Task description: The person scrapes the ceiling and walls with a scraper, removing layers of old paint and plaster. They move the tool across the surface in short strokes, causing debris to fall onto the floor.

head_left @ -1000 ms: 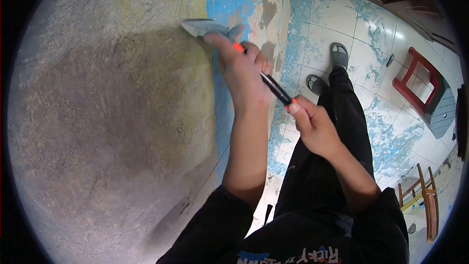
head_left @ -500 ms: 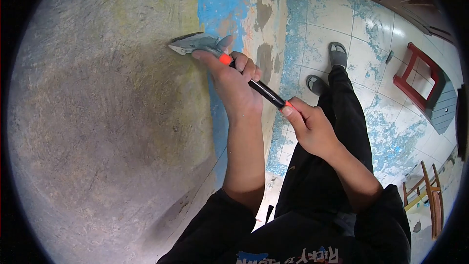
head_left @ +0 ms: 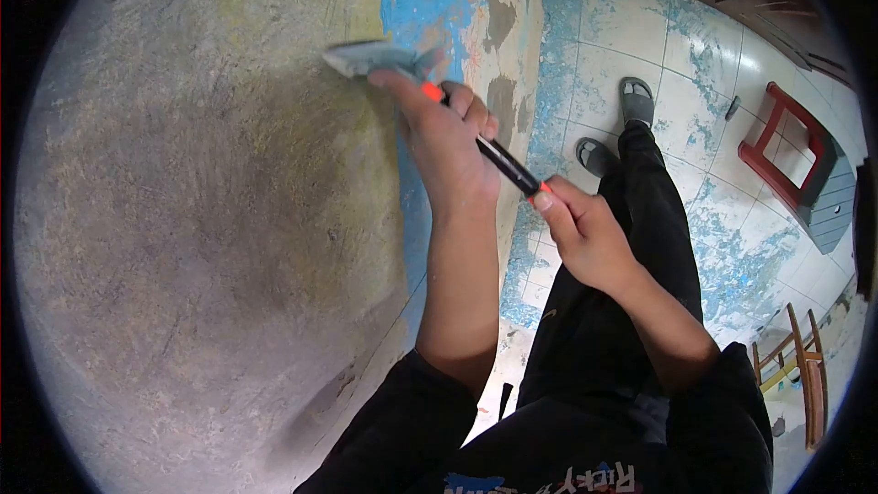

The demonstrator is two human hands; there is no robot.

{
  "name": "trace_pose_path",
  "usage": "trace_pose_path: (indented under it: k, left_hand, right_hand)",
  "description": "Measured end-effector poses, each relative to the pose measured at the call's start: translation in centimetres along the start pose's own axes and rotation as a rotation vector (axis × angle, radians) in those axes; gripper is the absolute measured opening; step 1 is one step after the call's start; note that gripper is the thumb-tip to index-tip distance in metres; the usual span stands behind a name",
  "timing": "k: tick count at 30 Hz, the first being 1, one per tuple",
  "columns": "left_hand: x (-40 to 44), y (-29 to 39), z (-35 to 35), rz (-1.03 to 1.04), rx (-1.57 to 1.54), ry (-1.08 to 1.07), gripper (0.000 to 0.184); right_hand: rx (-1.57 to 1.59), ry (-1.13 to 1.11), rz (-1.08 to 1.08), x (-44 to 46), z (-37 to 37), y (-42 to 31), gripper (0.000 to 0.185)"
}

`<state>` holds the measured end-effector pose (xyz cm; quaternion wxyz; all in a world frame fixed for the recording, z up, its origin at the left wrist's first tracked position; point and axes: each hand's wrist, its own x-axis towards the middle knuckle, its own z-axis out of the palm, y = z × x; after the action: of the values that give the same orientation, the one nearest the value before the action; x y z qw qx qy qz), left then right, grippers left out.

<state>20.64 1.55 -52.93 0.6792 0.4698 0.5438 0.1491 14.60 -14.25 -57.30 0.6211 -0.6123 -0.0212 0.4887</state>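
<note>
scraper (head_left: pixel 508 166) gripped in my left hand (head_left: pixel 455 148) and right hand (head_left: pixel 585 230) might gouge the wall (head_left: pixel 219 220) at frame left if its blade (head_left: pixel 363 57) tips steeply.

Head camera: head-worn | aimed forward and down | wall (head_left: pixel 229 220) viewed near, left | floor (head_left: pixel 620 46) viewed farther, right

The tiled floor (head_left: pixel 622 32), patched blue, supports grey sandals (head_left: pixel 638 110) at 2 o'clock and a red-and-grey stool (head_left: pixel 811 188) at 3 o'clock.
</note>
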Motion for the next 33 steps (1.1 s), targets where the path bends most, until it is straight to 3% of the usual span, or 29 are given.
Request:
trace_pose_path:
  k: [5, 8, 11, 23, 29, 33]
  left_hand:
    - [0.4, -0.1, 0.4, 0.007, -0.024, -0.03, 0.065]
    - [-0.4, -0.5, -0.1, -0.051, -0.019, 0.073, 0.065]
    - [0.5, -0.6, -0.2, 0.009, 0.01, -0.013, 0.065]
    - [0.7, -0.7, 0.5, 0.02, 0.019, 0.014, 0.061]
    - [-0.5, -1.4, -0.8, 0.025, -0.017, 0.035, 0.067]
    - [0.3, -1.4, -0.2, 0.036, 0.026, 0.052, 0.06]
  right_hand:
    - [-0.021, 0.007, -0.027, 0.8, -0.5, 0.3, 0.029]
    - [0.032, -0.019, -0.018, -0.2, 0.2, 1.1, 0.03]
    - [-0.01, -0.008, -0.012, 0.4, 0.2, 0.9, 0.029]
    - [-0.022, -0.009, 0.001, 1.1, -0.2, 0.8, 0.028]
    - [-0.054, -0.044, -0.069, 0.5, 0.2, 2.2, 0.027]
    - [-0.035, -0.006, -0.058, 1.2, 0.5, 2.4, 0.026]
